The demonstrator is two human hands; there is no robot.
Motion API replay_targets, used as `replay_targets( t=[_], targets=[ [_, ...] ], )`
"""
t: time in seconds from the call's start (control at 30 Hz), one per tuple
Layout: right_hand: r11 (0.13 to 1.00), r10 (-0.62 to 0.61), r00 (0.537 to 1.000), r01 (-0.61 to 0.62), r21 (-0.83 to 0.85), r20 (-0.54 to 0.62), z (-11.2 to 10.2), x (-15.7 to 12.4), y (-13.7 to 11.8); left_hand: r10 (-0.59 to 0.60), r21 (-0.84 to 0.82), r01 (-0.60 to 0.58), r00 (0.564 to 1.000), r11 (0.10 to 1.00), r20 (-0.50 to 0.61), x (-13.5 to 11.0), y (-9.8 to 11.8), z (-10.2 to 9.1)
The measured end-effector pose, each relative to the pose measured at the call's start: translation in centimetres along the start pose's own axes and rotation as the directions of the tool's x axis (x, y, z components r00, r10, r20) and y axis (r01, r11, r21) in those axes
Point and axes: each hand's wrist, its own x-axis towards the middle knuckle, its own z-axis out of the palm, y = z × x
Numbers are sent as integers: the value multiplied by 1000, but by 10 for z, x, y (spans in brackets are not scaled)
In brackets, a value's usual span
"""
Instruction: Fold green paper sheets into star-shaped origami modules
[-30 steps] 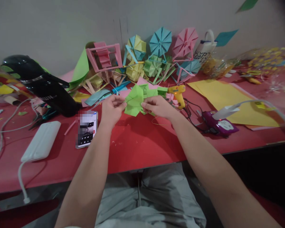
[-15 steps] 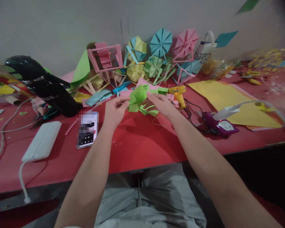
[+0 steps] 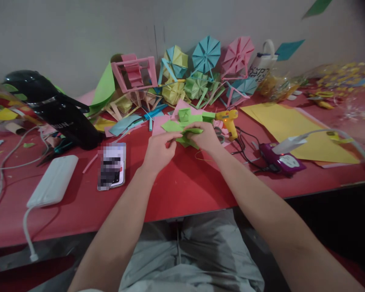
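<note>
My left hand (image 3: 159,151) and my right hand (image 3: 201,136) meet over a folded green paper piece (image 3: 187,139) low above the red table (image 3: 176,186). Both hands have their fingers closed on the green paper, pinching it between them. More green and pink paper scraps (image 3: 182,115) lie just behind my hands. A phone (image 3: 111,166) lies flat to the left of my left hand.
A yellow glue gun (image 3: 228,121) stands right of my hands, its cable leading to a purple power strip (image 3: 280,160). Folded paper pinwheels (image 3: 205,52) line the wall. A white power bank (image 3: 53,180), a black bottle (image 3: 53,107) and yellow sheets (image 3: 292,123) lie around.
The green paper was held up and spread out; both hands have come together and lowered it toward the table, folding it smaller.
</note>
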Motion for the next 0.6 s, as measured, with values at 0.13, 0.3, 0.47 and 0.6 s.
replay_targets(
  t=[0.13, 0.3, 0.47, 0.6],
  targets=[
    [999, -39, 999, 38, -30, -35, 2, -3, 0, 36, 20, -36, 999, 999, -6, 0, 4, 1],
    [998, -13, 996, 19, 65, -86, 8, -3, -1, 28, 29, -26, 999, 999, -42, 0, 5, 2],
    [981, 63, 994, -44, 189, -94, 9, -3, -5, 26, 38, -23, 997, 999, -74, -1, 6, 4],
    [941, 121, 991, -94, 324, -64, 10, -2, -5, 45, 44, -41, 995, 998, -92, -2, 6, 4]
  ],
)
